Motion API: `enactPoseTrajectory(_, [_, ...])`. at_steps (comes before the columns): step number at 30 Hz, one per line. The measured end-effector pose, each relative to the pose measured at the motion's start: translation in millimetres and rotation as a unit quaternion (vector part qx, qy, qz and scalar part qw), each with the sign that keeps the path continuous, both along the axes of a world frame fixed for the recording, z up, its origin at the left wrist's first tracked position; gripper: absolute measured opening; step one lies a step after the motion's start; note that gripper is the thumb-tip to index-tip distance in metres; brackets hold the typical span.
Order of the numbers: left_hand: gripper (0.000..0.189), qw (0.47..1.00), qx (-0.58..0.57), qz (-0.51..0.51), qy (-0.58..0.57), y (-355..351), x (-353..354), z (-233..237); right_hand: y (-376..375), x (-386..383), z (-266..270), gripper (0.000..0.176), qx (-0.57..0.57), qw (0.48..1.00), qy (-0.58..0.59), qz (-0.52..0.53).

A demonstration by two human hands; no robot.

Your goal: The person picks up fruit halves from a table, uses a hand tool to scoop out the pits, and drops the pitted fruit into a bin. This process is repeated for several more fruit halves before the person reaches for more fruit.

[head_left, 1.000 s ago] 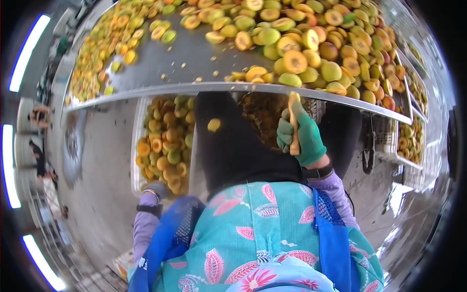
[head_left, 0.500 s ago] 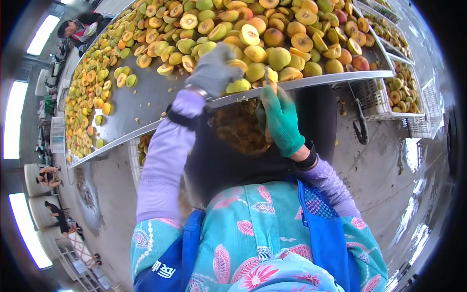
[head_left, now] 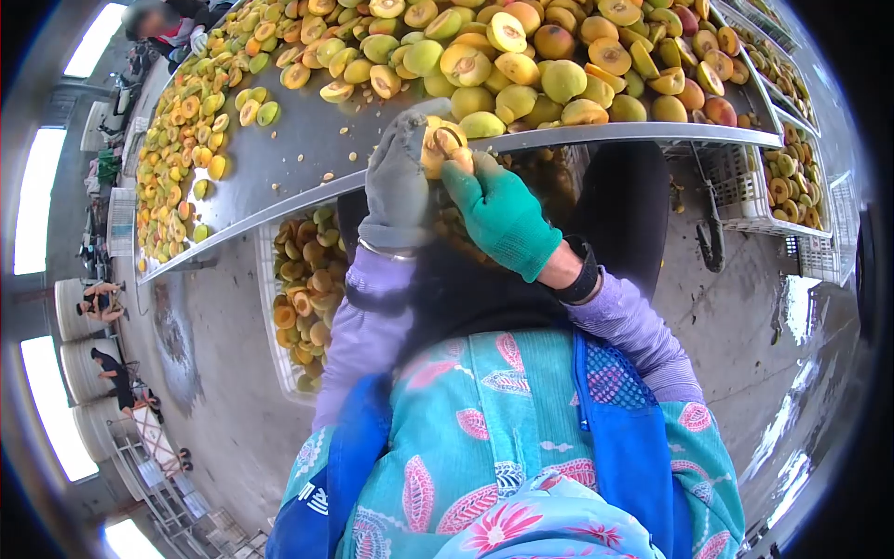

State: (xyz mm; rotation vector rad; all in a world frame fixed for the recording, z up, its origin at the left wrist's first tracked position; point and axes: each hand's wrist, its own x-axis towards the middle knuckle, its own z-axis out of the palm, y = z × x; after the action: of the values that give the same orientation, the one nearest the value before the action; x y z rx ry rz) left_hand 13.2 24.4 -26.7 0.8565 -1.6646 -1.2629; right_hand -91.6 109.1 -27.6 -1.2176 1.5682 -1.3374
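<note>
My left hand (head_left: 396,177), in a grey glove, holds a yellow peach (head_left: 436,149) just in front of the metal table's edge. My right hand (head_left: 503,210), in a green glove, is closed and meets the fruit from the right. Its fingers are around a small knife (head_left: 460,160), mostly hidden by glove and fruit; a dark slit shows in the peach beside it. Beyond my hands, whole and halved peaches (head_left: 564,82) are heaped on the metal table (head_left: 307,140), some halves with the stone showing.
Under the table at left stands a white crate (head_left: 270,317) full of peach halves. More white crates (head_left: 736,200) of fruit line the right side. A person (head_left: 168,23) is at the table's far left end. Farther left, other people are near large pale tubs (head_left: 70,307).
My left hand has come back from the heap with a peach, down and over the table edge. My right hand has moved left to meet it, and the knife is now at the fruit.
</note>
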Motion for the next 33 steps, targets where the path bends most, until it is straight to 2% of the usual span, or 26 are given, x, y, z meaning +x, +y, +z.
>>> enactPoseTrajectory(2, [0.028,0.986,0.095,0.005,0.135,4.0,-3.3,5.5,0.0,9.5,-8.4,0.033,-0.019,1.000,-0.006,-0.013])
enactPoseTrajectory(3, [0.029,0.977,0.128,0.024,0.166,3.7,-5.2,2.6,0.3,13.4,-10.7,0.033,-0.016,1.000,-0.001,-0.019])
enactPoseTrajectory(6, [0.029,0.992,0.050,0.080,0.088,3.7,-5.7,-3.1,0.5,18.1,-13.5,0.032,-0.002,1.000,-0.007,-0.016])
enactPoseTrajectory(11, [0.029,0.993,-0.062,-0.021,-0.102,-5.2,4.3,4.2,0.5,13.4,-37.3,0.032,-0.002,0.993,-0.109,0.045])
enactPoseTrajectory(13, [0.025,0.998,0.045,-0.031,0.013,-4.6,-3.5,14.3,3.2,8.3,-14.8,0.033,-0.004,0.990,-0.129,0.060])
enactPoseTrajectory(14, [0.024,0.992,0.099,-0.033,0.070,-3.5,-6.0,15.7,5.5,7.1,0.3,0.034,0.050,0.979,-0.185,0.064])
enactPoseTrajectory(15, [0.019,0.994,0.071,0.001,0.083,-6.5,-9.3,11.9,6.5,7.3,17.8,0.036,0.102,0.963,-0.240,0.068])
enactPoseTrajectory(16, [0.017,0.999,-0.042,0.006,-0.010,-13.4,-8.1,8.7,5.7,10.5,26.9,0.037,0.151,0.941,-0.294,0.073])
enactPoseTrajectory(17, [0.016,0.983,-0.151,0.009,-0.104,-20.6,-5.2,4.6,4.6,19.0,19.5,0.040,0.147,0.927,-0.341,0.042])
enactPoseTrajectory(18, [0.016,0.948,-0.252,0.010,-0.197,-25.6,-2.0,2.1,4.3,19.3,16.2,0.041,0.144,0.917,-0.367,0.056])
enactPoseTrajectory(19, [0.017,0.849,-0.454,-0.034,-0.268,-35.8,1.4,6.3,4.6,17.9,12.6,0.042,0.144,0.906,-0.392,0.069])
enactPoseTrajectory(21, [0.022,0.850,-0.433,-0.047,-0.297,-43.3,-1.7,4.6,1.7,19.6,16.7,0.044,0.129,0.879,-0.455,0.059])
enactPoseTrajectory(22, [0.025,0.848,-0.425,-0.052,-0.312,-45.7,-1.8,6.5,-1.2,22.3,14.1,0.043,0.122,0.889,-0.440,0.034])
enactPoseTrajectory(23, [0.025,0.925,-0.235,-0.021,-0.298,-35.6,-8.9,9.7,-5.4,26.0,9.3,0.042,0.114,0.898,-0.425,0.009])
enactPoseTrajectory(24, [0.025,0.895,-0.274,-0.067,-0.347,-39.3,-7.4,13.7,-7.2,28.7,5.6,0.042,0.107,0.904,-0.413,-0.020])
enactPoseTrajectory(26, [0.025,0.819,-0.341,-0.159,-0.433,-47.4,-7.4,22.8,-3.2,16.2,5.7,0.041,0.154,0.900,-0.401,0.076])
enactPoseTrajectory(27, [0.027,0.833,-0.166,-0.213,-0.483,-40.8,-15.2,48.1,-0.6,11.1,7.3,0.041,0.179,0.894,-0.391,0.123])
enactPoseTrajectory(28, [0.028,0.843,-0.274,-0.162,-0.433,-42.2,-13.6,33.5,-1.2,14.0,5.1,0.040,0.153,0.895,-0.406,0.101])
enactPoseTrajectory(29, [0.028,0.837,-0.382,-0.107,-0.376,-49.6,-10.5,8.8,-6.0,19.6,1.4,0.039,0.121,0.896,-0.420,0.079])
enactPoseTrajectory(30, [0.028,0.815,-0.484,-0.051,-0.314,-52.4,-10.7,3.6,-7.4,19.6,2.9,0.038,0.115,0.878,-0.457,0.087])
enactPoseTrajectory(31, [0.027,0.843,-0.428,-0.071,-0.318,-54.6,-8.1,0.0,-8.7,19.5,4.4,0.037,0.111,0.858,-0.493,0.093])
enactPoseTrajectory(33, [0.024,0.889,-0.308,-0.113,-0.320,-48.7,-7.3,8.6,-1.5,7.5,13.8,0.034,0.159,0.769,-0.599,0.156])
